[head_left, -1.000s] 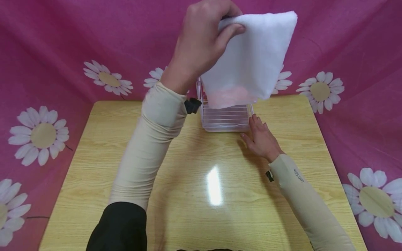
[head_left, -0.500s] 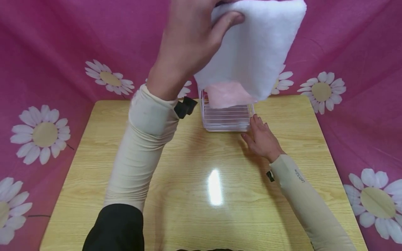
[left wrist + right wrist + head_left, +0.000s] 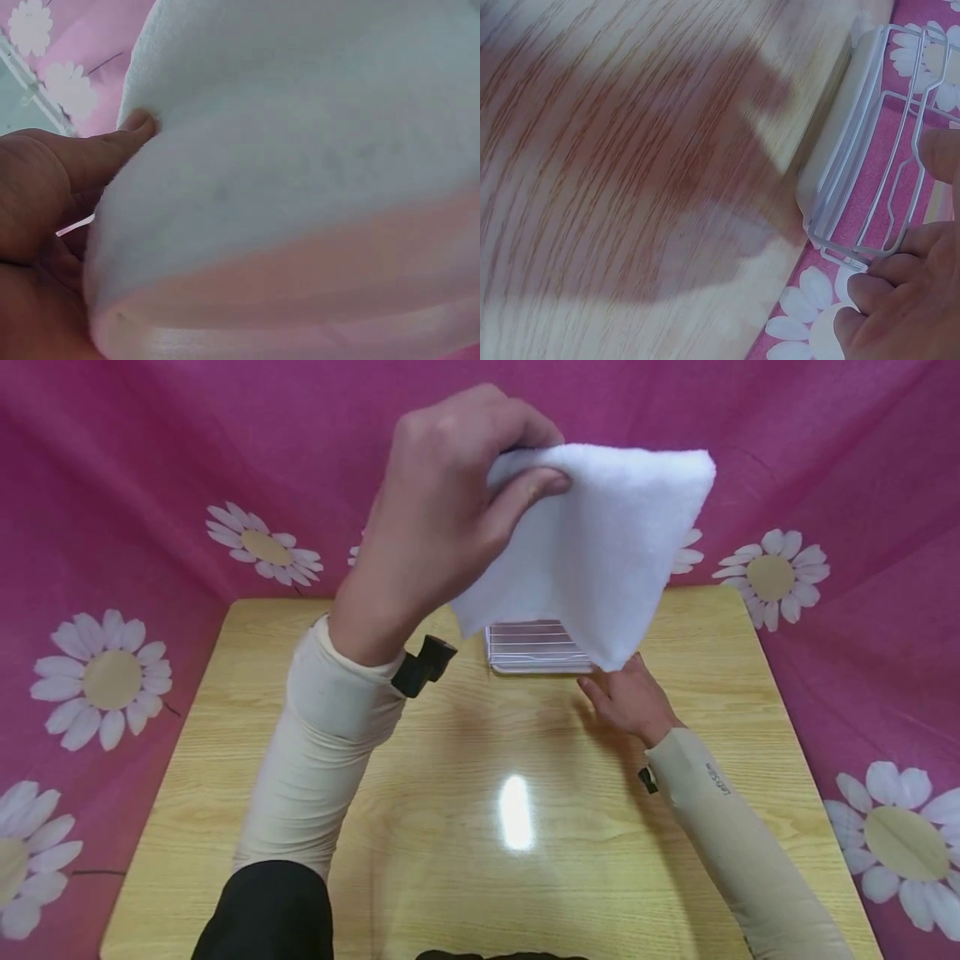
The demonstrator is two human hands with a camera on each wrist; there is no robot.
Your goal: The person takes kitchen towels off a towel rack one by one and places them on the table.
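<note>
My left hand (image 3: 442, 518) pinches the upper left edge of a folded white cloth (image 3: 607, 543) between thumb and fingers, holding it up in the air. In the left wrist view the thumb presses on the white cloth (image 3: 300, 157), and a pale pink layer shows along its lower edge. Behind the hanging cloth stands a small white wire rack (image 3: 536, 662), its back part hidden. My right hand (image 3: 633, 697) lies at the rack's right side, fingertips partly covered by the cloth's lower corner. Seen from the right wrist, its fingers touch the rack's wires (image 3: 911, 161).
The rack stands near the far edge of a light wooden table (image 3: 450, 827). A pink curtain (image 3: 300, 435) with large white daisies hangs behind and along both sides. A bright glare spot lies on the tabletop.
My left hand and the white cloth rose slightly, then came down and nearer, so the cloth now covers more of the rack and my right fingertips. The right hand has stayed put.
</note>
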